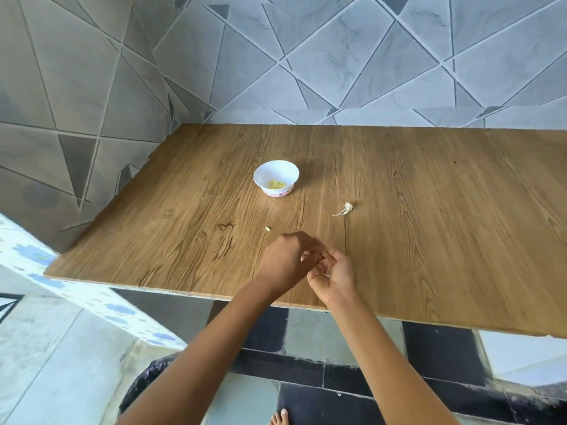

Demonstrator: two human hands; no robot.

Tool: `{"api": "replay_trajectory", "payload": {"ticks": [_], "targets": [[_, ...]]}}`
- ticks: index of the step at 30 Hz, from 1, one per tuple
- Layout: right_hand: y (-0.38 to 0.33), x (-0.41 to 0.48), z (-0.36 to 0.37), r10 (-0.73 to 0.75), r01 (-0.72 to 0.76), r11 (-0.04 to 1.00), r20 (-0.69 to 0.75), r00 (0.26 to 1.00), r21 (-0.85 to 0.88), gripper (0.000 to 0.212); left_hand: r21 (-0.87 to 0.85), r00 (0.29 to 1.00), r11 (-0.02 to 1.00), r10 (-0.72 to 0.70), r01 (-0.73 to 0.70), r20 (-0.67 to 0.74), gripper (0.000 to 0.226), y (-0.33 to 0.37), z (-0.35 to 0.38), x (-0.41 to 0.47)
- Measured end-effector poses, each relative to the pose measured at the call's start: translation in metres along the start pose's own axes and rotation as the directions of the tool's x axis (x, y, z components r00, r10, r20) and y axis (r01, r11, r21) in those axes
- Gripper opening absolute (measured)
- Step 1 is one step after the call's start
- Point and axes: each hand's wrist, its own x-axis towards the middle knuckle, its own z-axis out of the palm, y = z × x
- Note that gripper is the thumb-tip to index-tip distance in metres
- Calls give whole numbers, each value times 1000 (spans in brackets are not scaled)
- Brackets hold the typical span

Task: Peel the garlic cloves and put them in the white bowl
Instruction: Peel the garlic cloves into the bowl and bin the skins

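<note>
White specks were all that showed of the garlic clove [322, 273], mostly hidden between the left hand [287, 262] and right hand [336, 279]. Both hands met over the near tabletop [429, 240], fingers curled, pinching it together. A small bit [268, 229] lay just beyond, a peel scrap [345, 209] farther right, and the white bowl [260, 174], holding yellowish cloves [277, 184], stood farther off.

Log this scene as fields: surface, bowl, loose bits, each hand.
surface: wooden table
bowl: white bowl, upright, peeled cloves inside
loose bits: garlic skin right of bowl; small scrap near hands
right hand: pinches a small pale piece, likely a garlic clove, mostly hidden
left hand: fingers curled onto the same piece
</note>
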Motion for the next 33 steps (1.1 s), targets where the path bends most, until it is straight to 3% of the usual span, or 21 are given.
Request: {"api": "replay_trajectory", "payload": {"ticks": [4,7,9,11,13,15,20,27,30,33], "targets": [[10,7,1,67,-60,996,134,989,-59,43,-234,955,965,-178,121,-239,19,-15,-12,-22],[30,10,6,160,-132,980,197,967,-150,46,-395,840,880,-410,263,-355,17,-33,-25,-53],[60,4,16,307,-248,932,211,928,-263,48,-490,700,792,-580,364,-417,17,-51,-33,-93],[80,-1,16,370,-299,909,237,898,-289,48,-536,617,729,-667,425,-418,17,-63,-33,-121],[120,-13,20,494,-393,839,228,839,-376,48,-604,477,642,-763,472,-437,18,-81,-36,-166],[166,-23,21,574,-451,770,183,798,-451,48,-669,342,558,-829,491,-441,24,-100,-41,-210],[284,-17,5,695,-566,618,43,717,-546,49,-789,85,364,-924,495,-373,26,-167,-34,-301],[457,71,-67,664,-608,476,-194,722,-635,50,-876,-23,134,-986,463,-163,21,-318,23,-380],[532,134,-127,648,-627,415,-269,712,-659,49,-900,-79,36,-994,434,-78,23,-407,88,-408],[589,193,-184,612,-566,279,-311,727,-776,42,-897,-119,-36,-993,440,-19,23,-479,156,-424]]}}
